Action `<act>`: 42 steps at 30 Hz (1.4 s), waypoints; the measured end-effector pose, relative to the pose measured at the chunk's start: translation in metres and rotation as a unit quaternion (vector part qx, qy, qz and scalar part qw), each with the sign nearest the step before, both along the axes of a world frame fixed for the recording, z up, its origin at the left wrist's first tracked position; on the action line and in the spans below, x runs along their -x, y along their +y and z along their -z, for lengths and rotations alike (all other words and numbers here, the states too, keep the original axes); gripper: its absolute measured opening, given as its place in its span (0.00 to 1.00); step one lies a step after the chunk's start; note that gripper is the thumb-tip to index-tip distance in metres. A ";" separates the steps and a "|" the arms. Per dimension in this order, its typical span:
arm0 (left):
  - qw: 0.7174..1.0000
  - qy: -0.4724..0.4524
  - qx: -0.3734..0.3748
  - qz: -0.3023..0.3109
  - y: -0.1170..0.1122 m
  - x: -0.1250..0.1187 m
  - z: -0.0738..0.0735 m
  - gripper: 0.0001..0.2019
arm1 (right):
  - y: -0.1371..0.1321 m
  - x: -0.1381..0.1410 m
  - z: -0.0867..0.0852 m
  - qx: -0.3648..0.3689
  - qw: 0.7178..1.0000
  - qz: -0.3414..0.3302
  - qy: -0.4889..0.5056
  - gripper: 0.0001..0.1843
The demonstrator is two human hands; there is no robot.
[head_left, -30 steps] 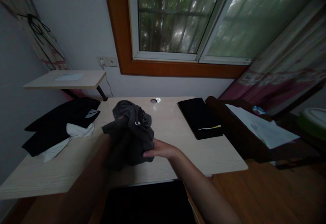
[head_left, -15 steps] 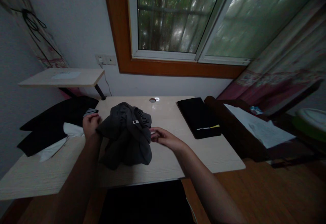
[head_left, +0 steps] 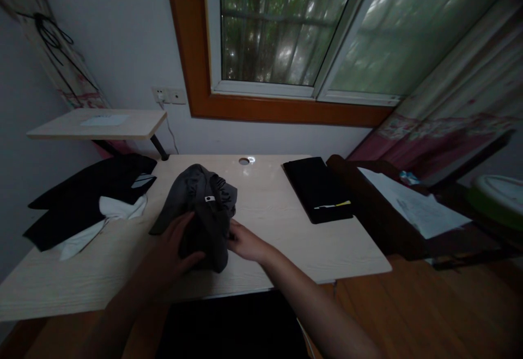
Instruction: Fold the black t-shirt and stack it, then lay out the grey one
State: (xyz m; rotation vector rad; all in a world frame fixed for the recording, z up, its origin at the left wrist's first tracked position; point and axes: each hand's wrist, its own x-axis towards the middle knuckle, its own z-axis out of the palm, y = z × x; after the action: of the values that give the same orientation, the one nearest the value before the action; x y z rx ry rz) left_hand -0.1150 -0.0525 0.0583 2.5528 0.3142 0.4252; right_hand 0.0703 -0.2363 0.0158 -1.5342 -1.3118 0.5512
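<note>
A crumpled dark grey garment (head_left: 202,212) with a small white label lies bunched on the pale wooden desk (head_left: 286,228). My left hand (head_left: 174,247) rests on its near left side, thumb and fingers closed round the cloth. On the right, my right hand (head_left: 243,242) presses against the bundle's lower edge, fingers tucked into the fabric. Both forearms reach in from the bottom of the view.
A black and white pile of clothes (head_left: 90,201) lies at the desk's left end under a small shelf (head_left: 98,125). A folded black item (head_left: 318,187) with a yellow tag sits at the right. Beyond stands a dark chair with papers (head_left: 412,206). A window is behind.
Both hands came back from the sides of the garment to its near edge and closed on it. The bundle is now gathered narrower and sits a little nearer to me.
</note>
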 end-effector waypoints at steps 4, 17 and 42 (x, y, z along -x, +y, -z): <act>0.997 0.057 -0.049 -0.032 -0.016 -0.004 0.009 0.55 | 0.004 0.015 -0.003 -0.022 0.999 -0.036 0.027 0.37; 0.996 0.044 -0.022 -0.077 -0.008 -0.018 0.013 0.31 | 0.003 -0.050 0.004 0.001 0.964 0.232 -0.129 0.17; 0.989 -0.001 -0.091 0.118 0.068 -0.076 -0.003 0.35 | -0.014 -0.028 0.004 0.055 0.952 0.114 -0.280 0.07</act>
State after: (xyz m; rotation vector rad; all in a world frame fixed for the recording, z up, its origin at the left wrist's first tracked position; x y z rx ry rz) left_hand -0.0390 0.0158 0.0610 2.7251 -0.0312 0.3816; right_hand 0.0988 -0.2505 0.0122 -1.9948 -1.5059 0.0319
